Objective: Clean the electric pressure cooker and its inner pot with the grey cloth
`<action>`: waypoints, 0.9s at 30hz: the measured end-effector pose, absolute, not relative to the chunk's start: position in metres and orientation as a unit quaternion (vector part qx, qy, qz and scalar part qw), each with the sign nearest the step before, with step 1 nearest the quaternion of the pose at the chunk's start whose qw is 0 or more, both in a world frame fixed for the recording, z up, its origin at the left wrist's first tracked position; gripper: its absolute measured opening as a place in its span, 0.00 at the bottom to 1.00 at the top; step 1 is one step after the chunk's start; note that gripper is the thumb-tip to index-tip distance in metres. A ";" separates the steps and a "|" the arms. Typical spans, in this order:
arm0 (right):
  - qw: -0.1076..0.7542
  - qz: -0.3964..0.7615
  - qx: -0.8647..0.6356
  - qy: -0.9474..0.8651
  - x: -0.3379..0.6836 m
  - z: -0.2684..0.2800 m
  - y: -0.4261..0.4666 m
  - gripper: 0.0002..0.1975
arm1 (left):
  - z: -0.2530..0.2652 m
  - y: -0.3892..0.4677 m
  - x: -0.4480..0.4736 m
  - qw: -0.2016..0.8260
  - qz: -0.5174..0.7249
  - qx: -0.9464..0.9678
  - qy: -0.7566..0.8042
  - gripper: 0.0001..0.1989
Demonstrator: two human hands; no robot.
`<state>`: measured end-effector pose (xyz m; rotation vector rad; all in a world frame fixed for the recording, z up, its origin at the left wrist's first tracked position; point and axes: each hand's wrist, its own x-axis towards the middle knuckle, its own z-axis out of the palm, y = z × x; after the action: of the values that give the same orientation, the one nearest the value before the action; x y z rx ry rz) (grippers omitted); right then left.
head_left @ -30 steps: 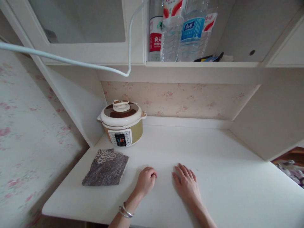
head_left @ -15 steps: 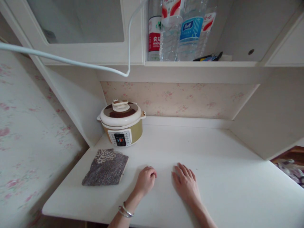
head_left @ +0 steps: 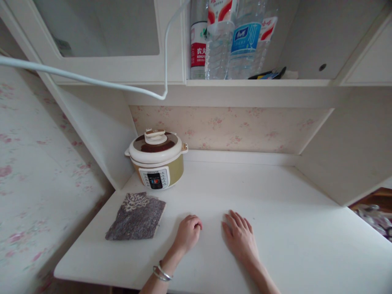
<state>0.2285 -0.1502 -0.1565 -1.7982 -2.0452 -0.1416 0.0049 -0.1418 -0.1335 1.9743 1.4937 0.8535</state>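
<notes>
My left hand (head_left: 188, 232) rests on the white countertop (head_left: 214, 183) with its fingers curled into a loose fist; nothing shows in it. To its right, my right hand (head_left: 240, 230) lies flat, palm down, with the fingers stretched out and holding nothing. A folded grey-brown cloth (head_left: 137, 220) with a pale pattern lies left of my left hand, apart from it. Behind the cloth stands an electric pressure cooker (head_left: 156, 159), white and olive green, its lid on and its control panel facing me.
Above the counter hangs a cabinet with a glass door (head_left: 101, 28) and an open shelf (head_left: 257, 83) holding several clear plastic bottles (head_left: 219, 49). A white cable (head_left: 113, 85) crosses in front at the upper left. Side panels (head_left: 346, 147) bound the counter.
</notes>
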 end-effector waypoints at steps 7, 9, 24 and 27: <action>0.207 -0.054 -0.642 -0.736 0.229 -0.156 -0.150 0.19 | -0.132 -0.142 0.005 0.262 0.312 0.727 0.553 0.14; 0.206 -0.055 -0.644 -0.735 0.229 -0.156 -0.150 0.19 | -0.132 -0.142 0.005 0.261 0.313 0.727 0.552 0.14; 0.221 0.008 -0.664 -0.714 0.232 -0.156 -0.147 0.19 | -0.132 -0.143 0.005 0.261 0.319 0.724 0.553 0.14; 0.242 0.058 -0.673 -0.697 0.237 -0.160 -0.143 0.18 | -0.132 -0.142 0.004 0.266 0.314 0.724 0.554 0.14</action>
<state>0.2369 -0.1434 -0.1603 -1.8394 -1.9056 0.1587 0.0041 -0.1418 -0.1320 1.9546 1.4954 0.8493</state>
